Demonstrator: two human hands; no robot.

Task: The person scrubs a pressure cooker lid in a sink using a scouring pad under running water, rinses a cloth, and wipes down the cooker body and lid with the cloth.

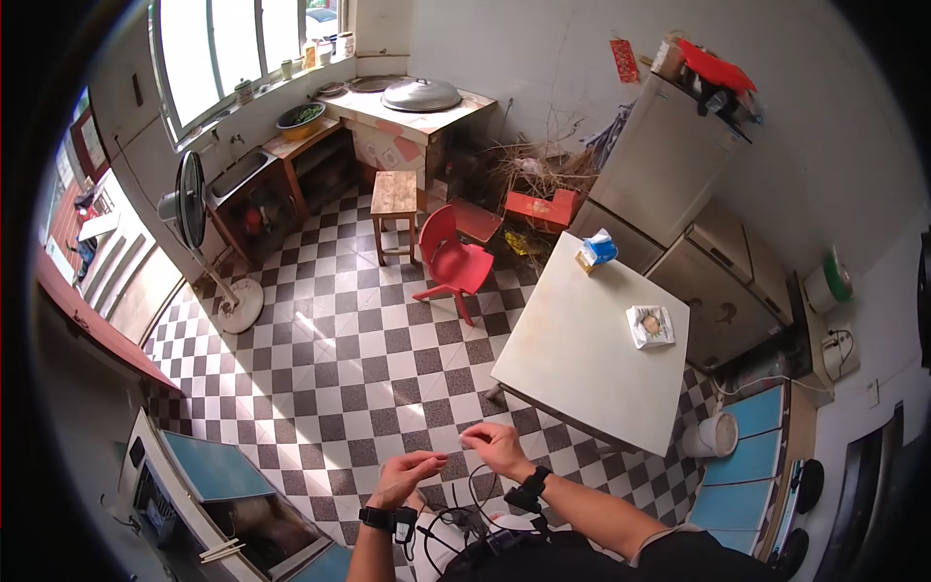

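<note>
My left hand (pixel 407 475) is held up in front of my body, fingers reaching to the right and loosely bent, with nothing visible in it. Facing it across a small gap is my right hand (pixel 497 448), its fingers half curled and also without a visible object. Each wrist wears a black strapped device, the left one (pixel 388 524) and the right one (pixel 529 489). Black cables (pixel 456 524) hang beneath the hands, close to my body. Neither hand touches furniture; the nearest piece is the white table (pixel 582 359) to the right.
On the table are a blue-and-white packet (pixel 599 247) and a white packet (pixel 650 327). Beyond stand a red chair (pixel 454 257), a wooden stool (pixel 395 199) and a fan (pixel 233 291). A cabinet (pixel 218 470) is at lower left, a white bucket (pixel 713 436) at right, and a fridge (pixel 669 155) behind.
</note>
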